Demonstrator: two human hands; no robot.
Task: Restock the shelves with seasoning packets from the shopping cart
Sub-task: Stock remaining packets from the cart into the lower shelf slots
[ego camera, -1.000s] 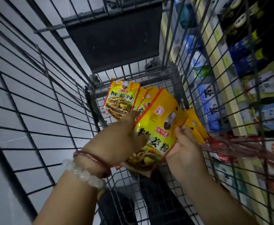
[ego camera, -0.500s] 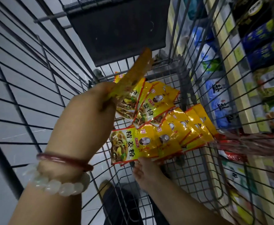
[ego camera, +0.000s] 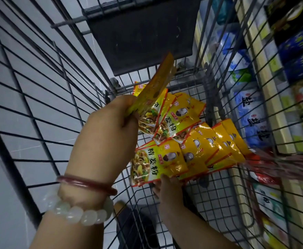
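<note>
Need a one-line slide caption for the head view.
Inside a wire shopping cart, the left hand lifts one yellow seasoning packet while the right hand holds a fanned stack.

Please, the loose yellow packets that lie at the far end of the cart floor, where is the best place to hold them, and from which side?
Probably by their upper edges, from above. These loose packets lie flat and overlapped on the cart floor, so only the edges offer a pinch. The left hand already holds one packet, and the right hand holds a fanned stack, so one hand must first free itself.
</note>
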